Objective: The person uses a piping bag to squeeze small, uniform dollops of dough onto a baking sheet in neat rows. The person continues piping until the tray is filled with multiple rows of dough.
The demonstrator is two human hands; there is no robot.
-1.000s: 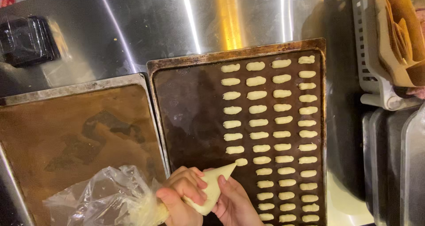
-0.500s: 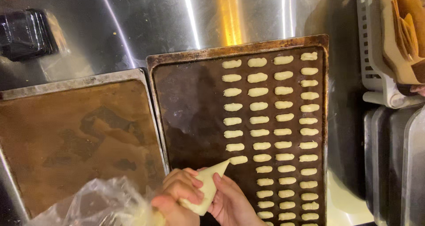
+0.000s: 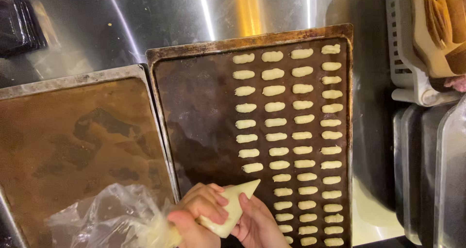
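My left hand (image 3: 196, 214) and my right hand (image 3: 257, 223) both grip a clear piping bag (image 3: 232, 205) filled with pale dough. Its tip points up and right, just below the nearest dough piece (image 3: 252, 168) in the leftmost column. The left hand wraps over the bag's body and the right hand cups it from beneath, near the tip. The bag's loose crumpled plastic tail (image 3: 109, 216) trails to the left. Under the tip lies a dark baking tray (image 3: 194, 112) with several columns of short piped dough strips (image 3: 301, 119) filling its right half.
A second tray (image 3: 73, 136) with a stained brown liner lies to the left, partly under the bag's tail. Both trays rest on a steel counter (image 3: 145, 19). A black object (image 3: 19, 27) sits far left. White crates with tan items (image 3: 427, 44) and stacked metal pans (image 3: 427, 170) stand on the right.
The tray sits slightly lower in view than a second ago. Both hands and the bag stay near the bottom edge, and the tip has barely shifted at the end of the leftmost column.
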